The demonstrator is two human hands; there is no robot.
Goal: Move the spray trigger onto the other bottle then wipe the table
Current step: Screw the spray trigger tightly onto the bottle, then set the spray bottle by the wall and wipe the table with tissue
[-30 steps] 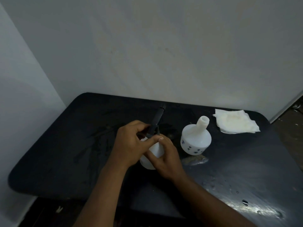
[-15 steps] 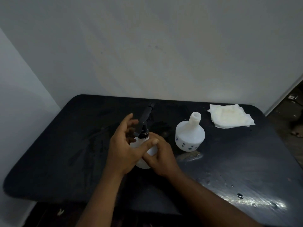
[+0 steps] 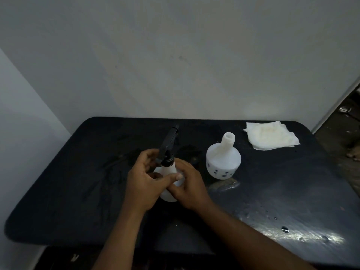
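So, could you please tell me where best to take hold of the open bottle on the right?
Probably its narrow neck, coming from straight above. The open bottle stands upright and apart from both hands; its neck is slim enough for a grip, while the body looks broad and squat.

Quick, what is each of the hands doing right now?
Left hand: gripping the trigger collar.
Right hand: holding the bottle.

dim room, plain grey walls behind a glossy black table.
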